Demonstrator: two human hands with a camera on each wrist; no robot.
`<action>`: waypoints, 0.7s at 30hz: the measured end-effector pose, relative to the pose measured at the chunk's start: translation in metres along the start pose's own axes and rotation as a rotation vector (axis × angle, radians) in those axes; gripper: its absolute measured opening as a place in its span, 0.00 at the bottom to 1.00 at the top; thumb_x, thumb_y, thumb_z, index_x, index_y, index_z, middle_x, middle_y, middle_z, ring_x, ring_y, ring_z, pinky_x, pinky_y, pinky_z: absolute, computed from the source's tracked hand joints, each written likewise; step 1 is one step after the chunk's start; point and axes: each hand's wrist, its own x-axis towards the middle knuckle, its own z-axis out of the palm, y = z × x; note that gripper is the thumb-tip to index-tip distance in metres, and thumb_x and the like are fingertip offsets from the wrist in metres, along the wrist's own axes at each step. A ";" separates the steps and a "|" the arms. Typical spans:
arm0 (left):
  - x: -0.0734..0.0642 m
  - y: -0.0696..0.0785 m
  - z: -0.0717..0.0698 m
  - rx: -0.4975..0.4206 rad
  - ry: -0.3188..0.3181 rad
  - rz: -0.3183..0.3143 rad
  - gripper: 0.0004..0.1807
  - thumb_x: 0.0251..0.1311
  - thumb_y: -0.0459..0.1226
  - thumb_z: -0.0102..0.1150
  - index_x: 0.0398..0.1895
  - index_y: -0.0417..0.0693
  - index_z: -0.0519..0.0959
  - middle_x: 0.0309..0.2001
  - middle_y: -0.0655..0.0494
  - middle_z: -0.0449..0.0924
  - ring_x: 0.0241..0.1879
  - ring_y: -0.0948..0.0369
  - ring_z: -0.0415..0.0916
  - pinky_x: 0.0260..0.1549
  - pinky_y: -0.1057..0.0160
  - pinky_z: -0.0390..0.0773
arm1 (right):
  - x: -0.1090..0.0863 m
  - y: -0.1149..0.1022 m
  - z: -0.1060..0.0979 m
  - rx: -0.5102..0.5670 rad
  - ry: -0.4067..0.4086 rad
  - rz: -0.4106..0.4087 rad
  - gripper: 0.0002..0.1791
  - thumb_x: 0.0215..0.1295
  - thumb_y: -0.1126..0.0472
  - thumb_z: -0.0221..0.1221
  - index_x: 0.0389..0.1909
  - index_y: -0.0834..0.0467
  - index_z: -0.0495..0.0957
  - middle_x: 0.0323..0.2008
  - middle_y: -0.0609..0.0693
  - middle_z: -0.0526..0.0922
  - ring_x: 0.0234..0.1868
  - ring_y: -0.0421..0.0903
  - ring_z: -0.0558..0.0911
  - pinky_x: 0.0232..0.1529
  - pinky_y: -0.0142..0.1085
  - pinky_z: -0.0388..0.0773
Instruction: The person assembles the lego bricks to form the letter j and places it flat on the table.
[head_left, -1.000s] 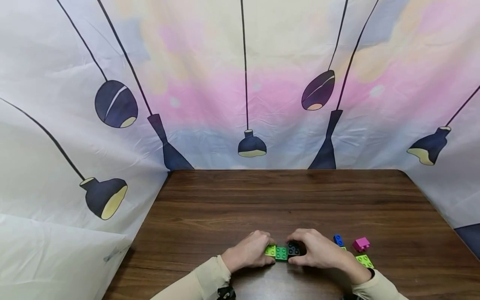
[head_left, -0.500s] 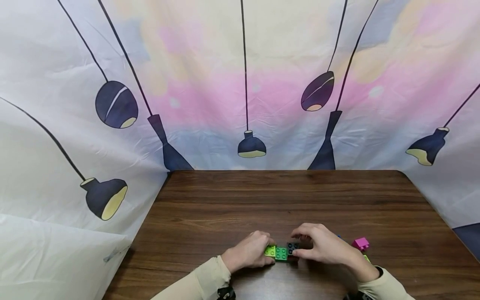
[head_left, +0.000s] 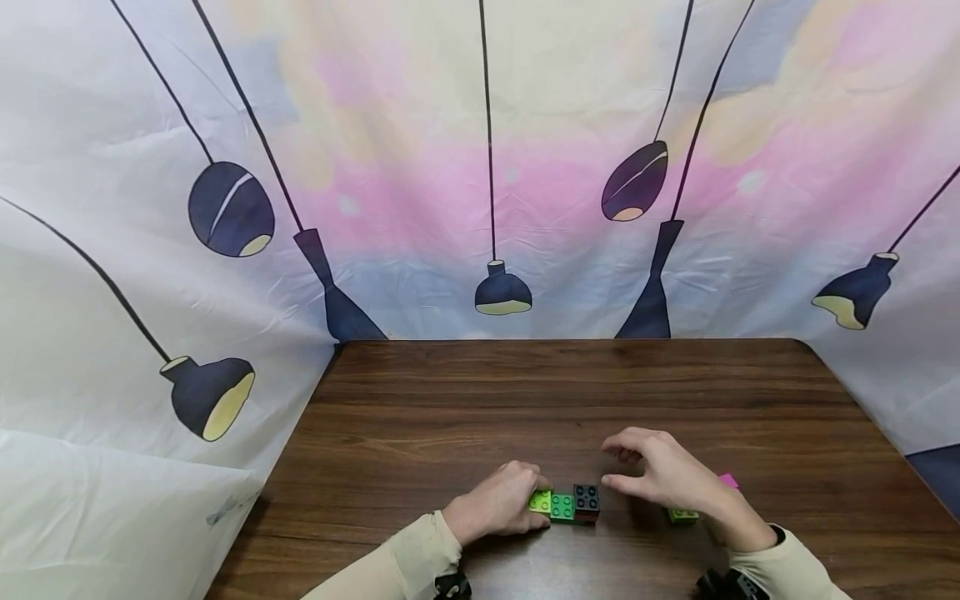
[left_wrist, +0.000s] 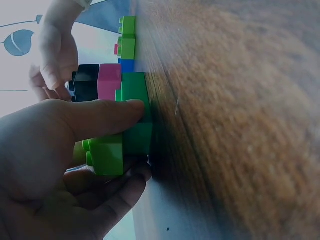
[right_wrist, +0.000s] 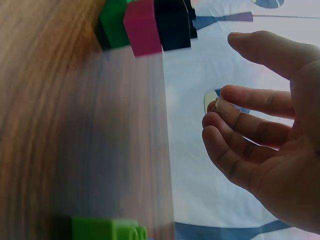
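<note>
1. As I watch from the head view, the left hand (head_left: pixel 498 500) is clamped on the left end of a joined assembly of studded toy bricks (head_left: pixel 562 518), which lies on the wood-grain table (head_left: pixel 450 417). Lime brick (head_left: pixel 540 502) at the gripped end, green section (head_left: pixel 562 502) in the middle, black brick (head_left: pixel 587 493) at the other end.

2. Just beyond the black brick, in that same view, the right hand (head_left: pixel 667 473) hovers apart from the assembly, fingers bent, thumb and fingertips parted, nothing between them. A second lime brick (head_left: pixel 683 517) peeks out below it, and a pink corner (head_left: pixel 728 481) behind its wrist. A fabric backdrop (head_left: pixel 420 208) printed with hanging lamps rises past the table.

3. From the left wrist, I see the thumb (left_wrist: pixel 107 114) pressed on the side of the green section, other fingers on the opposite side. The lime brick sits a level above the green; farther along, at that same level, a magenta brick (left_wrist: pixel 109 81) carries the black one on top. A blue brick (left_wrist: pixel 127 65) and two lime blocks show beyond.

4. From the right wrist, that hand's thumb and fingers are well apart, holding nothing. The magenta and black end of the assembly stands near the top; a lime brick is cut off at the bottom edge.
</note>
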 end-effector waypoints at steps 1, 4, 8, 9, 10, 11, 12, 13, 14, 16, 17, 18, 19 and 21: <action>0.000 0.000 0.000 0.000 0.001 0.002 0.16 0.50 0.43 0.73 0.42 0.49 0.85 0.31 0.64 0.79 0.27 0.75 0.67 0.25 0.81 0.68 | 0.000 0.001 -0.002 -0.011 0.005 0.016 0.19 0.60 0.44 0.65 0.47 0.51 0.80 0.41 0.46 0.83 0.38 0.41 0.82 0.37 0.35 0.80; 0.000 0.000 0.000 0.000 0.007 0.011 0.16 0.50 0.43 0.73 0.42 0.49 0.85 0.31 0.64 0.79 0.27 0.75 0.67 0.25 0.81 0.67 | -0.003 0.006 -0.008 -0.030 0.018 0.077 0.21 0.60 0.43 0.65 0.48 0.51 0.80 0.43 0.46 0.83 0.39 0.42 0.82 0.38 0.36 0.80; -0.001 -0.001 0.000 -0.012 0.005 0.008 0.15 0.50 0.42 0.74 0.41 0.48 0.85 0.31 0.64 0.79 0.26 0.75 0.67 0.25 0.81 0.67 | -0.006 0.010 -0.014 -0.041 0.040 0.145 0.22 0.58 0.43 0.66 0.49 0.52 0.80 0.44 0.46 0.83 0.39 0.44 0.82 0.39 0.37 0.80; -0.001 -0.001 0.000 -0.015 0.004 0.006 0.15 0.50 0.42 0.74 0.41 0.48 0.85 0.31 0.64 0.79 0.26 0.75 0.67 0.25 0.81 0.67 | -0.007 0.012 -0.015 -0.049 0.045 0.152 0.23 0.58 0.43 0.66 0.49 0.52 0.80 0.44 0.46 0.83 0.39 0.44 0.82 0.39 0.37 0.80; -0.001 -0.001 0.000 -0.016 0.004 0.005 0.16 0.50 0.42 0.74 0.41 0.48 0.85 0.31 0.64 0.79 0.26 0.75 0.67 0.25 0.81 0.67 | -0.007 0.013 -0.016 -0.059 0.051 0.156 0.23 0.58 0.43 0.66 0.49 0.52 0.80 0.44 0.46 0.83 0.39 0.44 0.82 0.38 0.37 0.80; -0.001 -0.001 0.000 -0.018 0.004 0.005 0.16 0.50 0.42 0.74 0.41 0.48 0.85 0.31 0.64 0.79 0.26 0.75 0.67 0.25 0.81 0.68 | -0.008 0.014 -0.017 -0.068 0.061 0.165 0.23 0.58 0.43 0.66 0.49 0.52 0.80 0.44 0.46 0.83 0.39 0.43 0.82 0.38 0.36 0.80; -0.001 -0.001 -0.001 -0.018 0.004 0.006 0.16 0.50 0.42 0.74 0.42 0.48 0.85 0.31 0.64 0.79 0.27 0.75 0.68 0.25 0.81 0.68 | -0.009 0.016 -0.018 -0.079 0.070 0.170 0.23 0.58 0.43 0.66 0.49 0.52 0.81 0.44 0.46 0.83 0.39 0.43 0.82 0.38 0.36 0.80; -0.001 -0.001 -0.001 -0.016 0.005 0.006 0.16 0.50 0.42 0.73 0.42 0.48 0.85 0.32 0.64 0.79 0.27 0.75 0.68 0.25 0.81 0.68 | -0.010 0.017 -0.019 -0.093 0.077 0.176 0.23 0.58 0.43 0.66 0.49 0.52 0.81 0.43 0.46 0.83 0.39 0.43 0.81 0.38 0.35 0.79; -0.001 -0.001 -0.001 -0.016 0.006 0.008 0.16 0.50 0.42 0.73 0.42 0.48 0.85 0.32 0.63 0.80 0.27 0.75 0.68 0.26 0.81 0.68 | -0.010 0.018 -0.020 -0.106 0.085 0.184 0.23 0.58 0.43 0.66 0.49 0.52 0.81 0.43 0.45 0.83 0.38 0.42 0.81 0.37 0.35 0.79; 0.000 -0.002 0.000 -0.013 0.008 0.010 0.17 0.50 0.43 0.73 0.43 0.47 0.85 0.33 0.63 0.80 0.28 0.75 0.68 0.26 0.81 0.68 | -0.011 0.021 -0.022 -0.124 0.101 0.198 0.23 0.57 0.44 0.67 0.49 0.52 0.81 0.42 0.45 0.83 0.38 0.42 0.80 0.36 0.35 0.79; 0.000 -0.002 0.000 -0.013 0.008 0.011 0.17 0.50 0.43 0.73 0.43 0.47 0.85 0.33 0.63 0.80 0.28 0.75 0.68 0.26 0.81 0.68 | -0.012 0.022 -0.024 -0.136 0.109 0.206 0.23 0.56 0.44 0.68 0.48 0.53 0.81 0.41 0.45 0.83 0.38 0.42 0.80 0.36 0.35 0.78; 0.000 -0.002 0.000 -0.014 0.008 0.012 0.17 0.50 0.43 0.73 0.43 0.47 0.85 0.33 0.63 0.80 0.28 0.75 0.68 0.26 0.81 0.68 | -0.012 0.023 -0.025 -0.145 0.115 0.215 0.23 0.56 0.45 0.69 0.48 0.53 0.81 0.41 0.45 0.83 0.38 0.42 0.80 0.36 0.35 0.78; 0.000 -0.002 0.001 -0.014 0.009 0.013 0.17 0.50 0.43 0.73 0.43 0.47 0.85 0.33 0.63 0.80 0.28 0.75 0.68 0.26 0.81 0.68 | -0.012 0.024 -0.026 -0.155 0.121 0.224 0.23 0.55 0.46 0.69 0.48 0.54 0.81 0.40 0.46 0.83 0.37 0.42 0.80 0.35 0.35 0.78; 0.000 -0.002 0.001 -0.014 0.010 0.012 0.17 0.50 0.43 0.74 0.43 0.47 0.85 0.33 0.63 0.80 0.27 0.75 0.68 0.26 0.81 0.68 | -0.014 0.027 -0.028 -0.167 0.126 0.237 0.23 0.54 0.47 0.70 0.48 0.56 0.81 0.40 0.48 0.83 0.37 0.43 0.80 0.35 0.37 0.78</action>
